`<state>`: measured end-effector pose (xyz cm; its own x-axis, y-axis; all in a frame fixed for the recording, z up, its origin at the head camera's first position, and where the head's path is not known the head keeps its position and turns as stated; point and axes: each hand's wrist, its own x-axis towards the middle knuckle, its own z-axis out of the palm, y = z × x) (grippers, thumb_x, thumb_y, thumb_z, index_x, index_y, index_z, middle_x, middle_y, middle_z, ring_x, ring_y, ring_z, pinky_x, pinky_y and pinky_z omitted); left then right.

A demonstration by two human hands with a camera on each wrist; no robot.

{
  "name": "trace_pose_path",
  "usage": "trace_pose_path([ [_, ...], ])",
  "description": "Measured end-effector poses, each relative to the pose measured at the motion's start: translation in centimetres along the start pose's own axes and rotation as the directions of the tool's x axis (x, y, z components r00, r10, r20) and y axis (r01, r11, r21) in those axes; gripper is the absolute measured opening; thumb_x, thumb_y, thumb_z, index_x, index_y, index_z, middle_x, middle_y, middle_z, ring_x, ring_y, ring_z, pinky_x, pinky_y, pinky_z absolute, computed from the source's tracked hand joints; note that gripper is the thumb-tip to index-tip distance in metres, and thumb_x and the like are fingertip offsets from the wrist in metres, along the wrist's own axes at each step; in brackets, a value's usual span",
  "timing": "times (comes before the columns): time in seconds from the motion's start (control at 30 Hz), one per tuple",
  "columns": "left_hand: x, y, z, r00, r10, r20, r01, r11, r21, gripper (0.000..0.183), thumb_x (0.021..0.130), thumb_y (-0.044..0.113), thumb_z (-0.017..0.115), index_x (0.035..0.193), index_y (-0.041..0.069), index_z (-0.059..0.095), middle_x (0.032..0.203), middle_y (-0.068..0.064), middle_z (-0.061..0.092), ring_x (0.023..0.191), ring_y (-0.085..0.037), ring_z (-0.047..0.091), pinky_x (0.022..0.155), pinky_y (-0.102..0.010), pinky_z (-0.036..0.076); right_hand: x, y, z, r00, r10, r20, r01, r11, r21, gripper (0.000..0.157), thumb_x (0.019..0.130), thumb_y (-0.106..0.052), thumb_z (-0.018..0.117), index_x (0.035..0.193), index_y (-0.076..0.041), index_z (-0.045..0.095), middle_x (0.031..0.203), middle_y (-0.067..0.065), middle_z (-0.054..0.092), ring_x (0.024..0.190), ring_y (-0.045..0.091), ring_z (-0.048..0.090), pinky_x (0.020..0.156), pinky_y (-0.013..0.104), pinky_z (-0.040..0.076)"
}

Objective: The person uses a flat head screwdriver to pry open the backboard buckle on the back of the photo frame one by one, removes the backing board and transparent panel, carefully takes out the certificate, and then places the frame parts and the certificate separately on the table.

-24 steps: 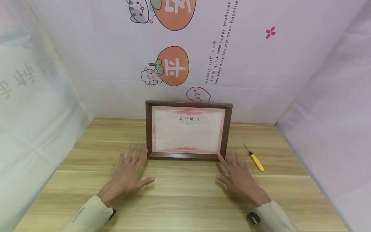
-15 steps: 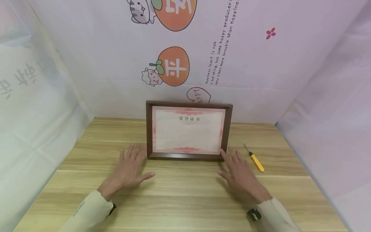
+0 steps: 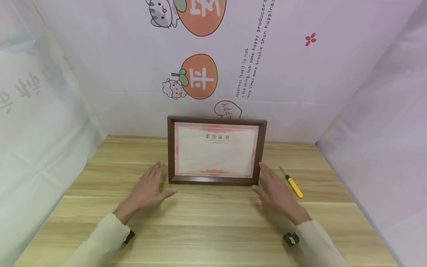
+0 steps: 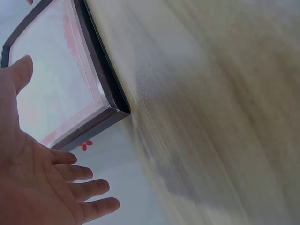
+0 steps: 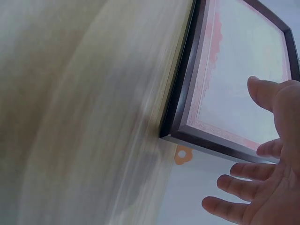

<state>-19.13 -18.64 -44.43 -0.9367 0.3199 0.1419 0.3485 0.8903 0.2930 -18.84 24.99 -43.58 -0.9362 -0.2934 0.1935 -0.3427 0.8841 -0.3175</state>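
A dark brown picture frame (image 3: 213,180) stands upright on the wooden table, close to the back wall. Behind its front is a certificate (image 3: 215,155) with a pink border and dark lettering at the top. My left hand (image 3: 146,191) is beside the lower left corner, fingers straight and thumb spread. At the lower right corner, my right hand (image 3: 275,191) has its fingers extended along the frame's side. Both palms face the frame in the wrist views, and neither hand holds anything. A screwdriver (image 3: 291,183) with a yellow handle lies just right of my right hand.
The wood-grain table (image 3: 213,230) ends at a white printed cloth (image 3: 283,74) behind the frame. More white cloth hangs along the left and right edges. A dark band (image 3: 291,239) sits at the right sleeve's cuff.
Both hands have moved slightly forward along the frame's sides and turned from palms down to palms facing inward. The frame and the screwdriver have stayed put.
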Motion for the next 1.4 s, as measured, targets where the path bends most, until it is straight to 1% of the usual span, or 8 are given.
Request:
trace_pose_path([
  [0.1,0.3,-0.1,-0.1,1.000,-0.006,0.017,0.007,0.998,-0.060,0.097,0.091,0.056,0.060,0.152,-0.007,0.020,0.158,-0.030,0.022,0.144,-0.049,0.025,0.116,-0.061,0.027,0.4,0.2,-0.2,1.000,0.026,0.006,-0.026,1.000,0.017,0.086,0.097,-0.048,0.057,0.158,-0.007,0.013,0.160,0.020,0.026,0.140,0.043,0.035,0.110,0.060,0.037],
  [0.23,1.0,-0.2,-0.1,0.999,-0.028,0.033,0.033,0.990,-0.136,0.100,0.091,0.062,0.055,0.153,-0.006,0.017,0.158,-0.029,0.022,0.143,-0.048,0.028,0.115,-0.062,0.029,1.1,0.4,-0.6,0.997,0.070,0.020,-0.071,0.997,0.039,0.089,0.097,-0.053,0.053,0.158,-0.009,0.007,0.161,0.021,0.024,0.140,0.047,0.034,0.110,0.063,0.035],
  [0.47,2.0,-0.1,0.0,0.994,-0.071,0.083,0.092,0.955,-0.282,0.104,0.090,0.069,0.051,0.155,-0.001,0.012,0.158,-0.028,0.023,0.142,-0.049,0.030,0.113,-0.065,0.029,2.4,0.1,-1.3,0.991,0.123,0.043,-0.126,0.989,0.077,0.091,0.096,-0.049,0.056,0.159,-0.011,0.003,0.160,0.022,0.025,0.142,0.044,0.033,0.112,0.062,0.033],
  [0.67,2.8,-0.2,0.2,0.996,-0.065,0.065,0.083,0.936,-0.341,0.100,0.091,0.065,0.053,0.155,-0.001,0.013,0.159,-0.028,0.022,0.142,-0.049,0.029,0.112,-0.066,0.029,3.5,-0.3,-1.5,0.989,0.144,0.025,-0.146,0.982,0.121,0.088,0.097,-0.039,0.059,0.159,-0.011,0.002,0.157,0.024,0.031,0.140,0.043,0.037,0.113,0.061,0.032],
  [0.8,3.2,-0.1,0.2,0.996,-0.064,0.058,0.081,0.926,-0.369,0.100,0.090,0.065,0.055,0.156,0.004,0.013,0.160,-0.024,0.023,0.141,-0.046,0.033,0.111,-0.065,0.033,3.9,-0.1,-1.6,0.993,0.114,-0.010,-0.112,0.983,0.146,0.087,0.097,-0.034,0.061,0.158,-0.010,0.004,0.154,0.025,0.034,0.137,0.044,0.042,0.109,0.061,0.037],
  [1.0,3.9,-0.1,0.0,0.996,-0.065,0.055,0.082,0.915,-0.394,0.102,0.089,0.065,0.057,0.156,0.002,0.013,0.158,-0.023,0.026,0.140,-0.044,0.037,0.111,-0.063,0.035,4.5,0.4,-1.6,0.994,0.090,-0.061,-0.077,0.979,0.189,0.083,0.096,-0.030,0.064,0.158,-0.013,0.010,0.151,0.022,0.041,0.132,0.042,0.049,0.101,0.061,0.045],
  [1.27,4.9,-0.5,0.1,0.999,-0.035,0.022,0.041,0.896,-0.443,0.090,0.094,0.056,0.056,0.154,0.001,0.017,0.150,-0.022,0.040,0.134,-0.040,0.046,0.109,-0.059,0.040,5.8,0.4,-1.8,0.989,0.146,0.012,-0.141,0.926,0.349,0.082,0.098,-0.031,0.059,0.158,-0.011,0.007,0.153,0.023,0.037,0.135,0.042,0.044,0.104,0.057,0.045],
  [1.4,5.5,-0.4,0.0,0.999,-0.041,0.027,0.049,0.888,-0.458,0.089,0.096,0.055,0.053,0.153,-0.002,0.016,0.149,-0.025,0.040,0.132,-0.041,0.048,0.107,-0.057,0.042,6.5,0.5,-1.8,0.984,0.174,0.027,-0.174,0.930,0.325,0.081,0.100,-0.033,0.056,0.158,-0.010,0.005,0.152,0.025,0.037,0.132,0.044,0.047,0.102,0.057,0.047],
])
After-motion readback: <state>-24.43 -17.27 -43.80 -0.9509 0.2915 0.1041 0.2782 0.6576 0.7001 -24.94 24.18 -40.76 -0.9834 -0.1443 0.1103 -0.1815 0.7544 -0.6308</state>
